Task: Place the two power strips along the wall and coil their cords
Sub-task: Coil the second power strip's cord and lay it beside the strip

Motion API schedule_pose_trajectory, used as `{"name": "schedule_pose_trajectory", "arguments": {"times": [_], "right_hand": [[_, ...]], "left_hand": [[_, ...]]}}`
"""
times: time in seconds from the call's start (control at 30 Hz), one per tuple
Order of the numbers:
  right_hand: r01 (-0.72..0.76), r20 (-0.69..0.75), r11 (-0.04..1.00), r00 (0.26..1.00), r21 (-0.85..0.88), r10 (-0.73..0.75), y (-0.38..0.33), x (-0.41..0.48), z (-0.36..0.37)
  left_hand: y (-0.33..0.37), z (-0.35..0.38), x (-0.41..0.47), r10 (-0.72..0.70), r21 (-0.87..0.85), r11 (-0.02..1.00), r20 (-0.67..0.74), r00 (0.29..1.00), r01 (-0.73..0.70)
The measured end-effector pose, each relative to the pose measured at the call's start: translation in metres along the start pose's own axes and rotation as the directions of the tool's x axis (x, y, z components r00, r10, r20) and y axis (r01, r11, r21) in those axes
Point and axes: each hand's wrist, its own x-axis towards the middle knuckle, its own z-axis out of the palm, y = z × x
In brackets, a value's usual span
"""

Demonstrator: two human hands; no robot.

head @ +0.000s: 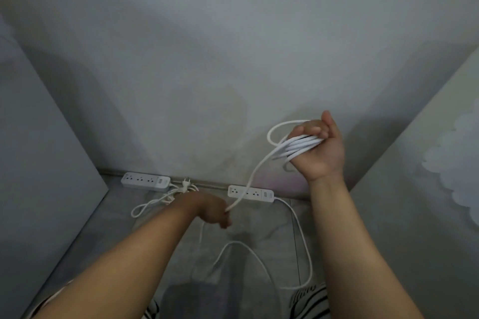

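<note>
Two white power strips sit at the foot of the wall, low in the frame: the left power strip (146,182) lies at lower left of centre, the right power strip (251,193) just right of centre, both flat on the grey floor (259,235) with sockets up. Beside the left one lies its bundled cord (166,198), gathered with the plug (185,184) poking up and one loop trailing toward the lower left. Up at centre right, the right hand (317,149) is raised, fingers curled tight around several loops of the loose cord (248,181). From there the cord slopes down to the left hand (215,211), which pinches it, fingers closed, just in front of the right strip. More cord runs from that strip's right end, sweeping along the floor toward the bottom of frame, near striped fabric (311,300).
</note>
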Motion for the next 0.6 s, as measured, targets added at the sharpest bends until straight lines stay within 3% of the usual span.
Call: {"name": "schedule_pose_trajectory", "arguments": {"times": [0.07, 0.13, 0.23, 0.33, 0.5, 0.6], "right_hand": [[0.028, 0.028, 0.998, 0.999, 0.062, -0.029, -0.011, -0.004, 0.001], [0.060, 0.003, 0.998, 0.998, -0.020, -0.060, -0.018, -0.006, 0.003], [0.046, -0.043, 0.984, 0.998, -0.173, -0.054, -0.017, -0.006, 0.002], [0.006, -0.007, 0.989, 1.000, -0.148, -0.007, -0.013, -0.006, 0.003], [0.016, 0.159, 0.999, 0.987, 0.038, -0.022, -0.006, -0.006, 0.008], [0.103, 0.148, 0.992, 0.983, 0.071, -0.113, -0.014, -0.007, 0.007]], "left_hand": [[-0.021, 0.008, 0.005, -0.184, 0.172, 0.970, 0.050, 0.982, 0.173], [-0.037, 0.005, 0.007, -0.292, 0.118, 0.951, 0.036, 0.956, 0.286], [-0.040, -0.009, 0.004, -0.220, -0.028, 0.975, -0.144, 0.965, 0.218], [-0.023, -0.007, 0.001, -0.134, -0.159, 0.982, -0.234, 0.963, 0.098], [0.007, 0.004, 0.010, 0.056, -0.259, 0.961, -0.151, 0.987, -0.094], [0.009, 0.001, 0.004, 0.028, -0.572, 0.818, 0.143, 0.989, 0.060]]}}
